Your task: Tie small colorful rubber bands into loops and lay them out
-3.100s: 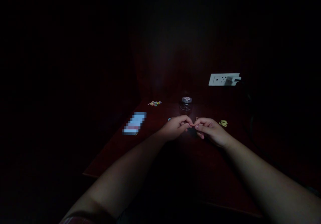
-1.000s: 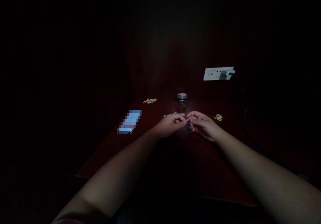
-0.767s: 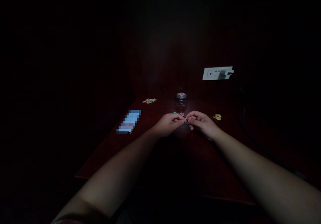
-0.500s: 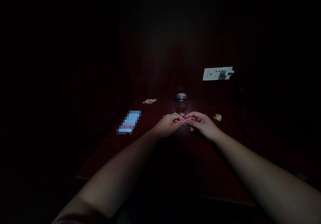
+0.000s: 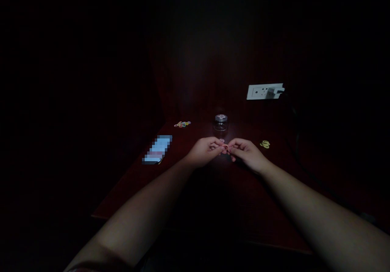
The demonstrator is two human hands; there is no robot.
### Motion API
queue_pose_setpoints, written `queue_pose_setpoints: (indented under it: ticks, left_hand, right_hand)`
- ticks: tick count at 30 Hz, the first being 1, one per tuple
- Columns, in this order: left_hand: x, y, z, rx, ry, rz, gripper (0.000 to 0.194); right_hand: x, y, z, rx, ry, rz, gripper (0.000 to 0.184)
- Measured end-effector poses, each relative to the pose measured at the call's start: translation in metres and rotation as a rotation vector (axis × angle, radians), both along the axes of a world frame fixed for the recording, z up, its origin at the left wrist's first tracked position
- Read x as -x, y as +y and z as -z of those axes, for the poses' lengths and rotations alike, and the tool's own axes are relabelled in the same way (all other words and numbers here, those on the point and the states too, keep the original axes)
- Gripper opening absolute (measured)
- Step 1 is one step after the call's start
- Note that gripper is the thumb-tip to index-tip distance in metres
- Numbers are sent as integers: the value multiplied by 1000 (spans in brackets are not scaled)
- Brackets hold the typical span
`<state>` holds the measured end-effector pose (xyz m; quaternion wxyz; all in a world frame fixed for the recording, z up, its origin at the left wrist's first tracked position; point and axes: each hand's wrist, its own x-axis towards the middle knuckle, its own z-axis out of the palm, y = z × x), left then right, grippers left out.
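Orange band [image 5: 226, 145]: a small loop just right of and below the frame's centre, pinched between the two hands and seen over the table [image 5: 137, 199].
Left hand [image 5: 204, 152]: comes in from the lower left; its grip is closed to a pinch, thumb against finger, on the near-left side of the band.
Right hand [image 5: 248, 154]: comes in from the lower right, its grip likewise pinched small on the band's right side; the dim light makes it hard to tell exactly which fingertips press it.
Loop shape: half a second ago the band showed as little more than a short strip between the fingertips; now its rounded outline and opening show, which suggests it is being turned or spread by both hands rather than simply held.
Pink band [image 5: 222, 141]: lies just beyond the fingertips, in front of the clear jar [image 5: 221, 124], which stands upright with its lid on.
Yellow bands [image 5: 265, 144]: a small heap right of the right hand.
Mixed bands [image 5: 183, 124]: a loose cluster left of the jar.
Phone [image 5: 157, 149]: left of the left hand, its screen pixelated.
Wall socket [image 5: 257, 91]: right of centre, higher up, with a plug [image 5: 276, 90] in it.
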<state>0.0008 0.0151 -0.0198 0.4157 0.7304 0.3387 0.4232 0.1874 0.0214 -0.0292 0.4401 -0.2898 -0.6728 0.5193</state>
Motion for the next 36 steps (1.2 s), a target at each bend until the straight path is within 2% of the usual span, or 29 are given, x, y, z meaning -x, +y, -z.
queue_pose_setpoints:
  ticks: [8, 17, 25, 33, 36]
  left_hand:
    - [0, 0, 0, -22, 43, -38, 25]
    - [7, 0, -3, -233, 174, -89, 41]
    - [6, 1, -3, -274, 187, -48, 24]
    - [6, 2, -2, -281, 164, -98, 22]
    - [6, 4, 0, -273, 141, -113, 23]
  right_hand:
    - [0, -3, -2, 32, -7, -2, 25]
    - [1, -3, -2, 67, 30, -4, 27]
    - [1, -4, -3, 134, 53, -34, 24]
    - [0, -1, 1, 102, 78, -45, 21]
    - [0, -1, -1, 60, 87, -40, 25]
